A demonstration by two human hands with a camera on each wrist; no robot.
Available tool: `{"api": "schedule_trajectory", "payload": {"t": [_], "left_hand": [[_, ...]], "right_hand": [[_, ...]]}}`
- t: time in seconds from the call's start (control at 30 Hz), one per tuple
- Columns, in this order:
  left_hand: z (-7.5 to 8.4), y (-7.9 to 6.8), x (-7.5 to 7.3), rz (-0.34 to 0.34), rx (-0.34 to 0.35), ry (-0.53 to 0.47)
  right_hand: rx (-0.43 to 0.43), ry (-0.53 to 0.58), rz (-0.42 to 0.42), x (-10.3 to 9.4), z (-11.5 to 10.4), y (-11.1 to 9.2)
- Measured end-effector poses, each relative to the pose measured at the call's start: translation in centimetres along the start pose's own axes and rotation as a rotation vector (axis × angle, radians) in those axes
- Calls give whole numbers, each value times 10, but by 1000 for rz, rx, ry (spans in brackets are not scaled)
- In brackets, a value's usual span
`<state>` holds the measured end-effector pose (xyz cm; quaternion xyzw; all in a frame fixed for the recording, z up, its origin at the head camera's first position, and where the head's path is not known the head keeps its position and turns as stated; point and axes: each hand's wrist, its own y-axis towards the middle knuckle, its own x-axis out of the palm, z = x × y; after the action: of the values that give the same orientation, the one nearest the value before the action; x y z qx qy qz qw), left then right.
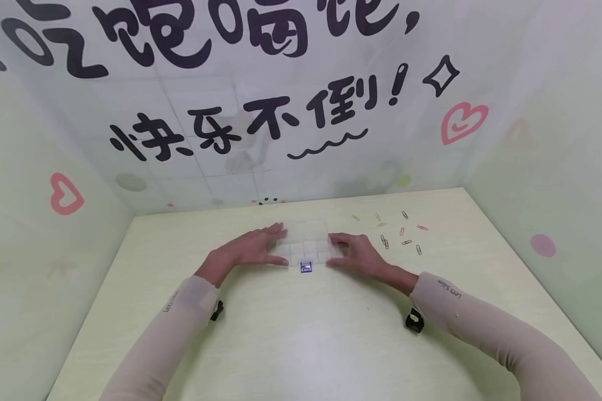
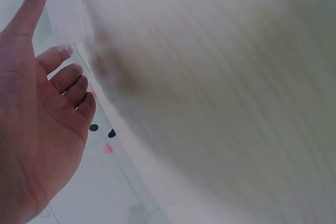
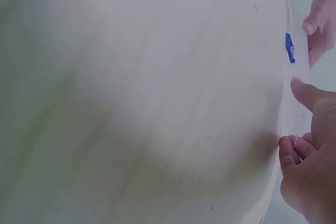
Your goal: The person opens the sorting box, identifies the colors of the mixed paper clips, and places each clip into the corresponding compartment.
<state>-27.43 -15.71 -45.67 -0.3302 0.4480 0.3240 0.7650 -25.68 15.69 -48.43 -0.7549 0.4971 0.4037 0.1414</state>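
A clear plastic compartment box (image 1: 304,252) lies open on the table, its lid (image 1: 305,229) laid back toward the wall. Its blue clasp (image 1: 306,267) sits at the middle of the front edge and shows in the right wrist view too. My left hand (image 1: 253,246) holds the box's left side, thumb at the front corner and fingers spread toward the lid. On the opposite side my right hand (image 1: 357,253) grips it, thumb near the front corner and the other fingers curled. The left wrist view shows my left palm (image 2: 47,114) but little of the box.
Several coloured paper clips (image 1: 402,231) lie scattered on the table (image 1: 301,334) to the right of the box, behind my right hand. A printed white wall (image 1: 261,184) stands behind the table, with side walls left and right.
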Motion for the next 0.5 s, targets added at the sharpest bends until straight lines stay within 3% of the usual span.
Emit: {"api": "schedule_trajectory", "payload": {"t": [0.5], "left_hand": [[5,-1,-4,-41,-34,18]], "right_hand": [[-91,-66,-111,-21,14,-1]]}}
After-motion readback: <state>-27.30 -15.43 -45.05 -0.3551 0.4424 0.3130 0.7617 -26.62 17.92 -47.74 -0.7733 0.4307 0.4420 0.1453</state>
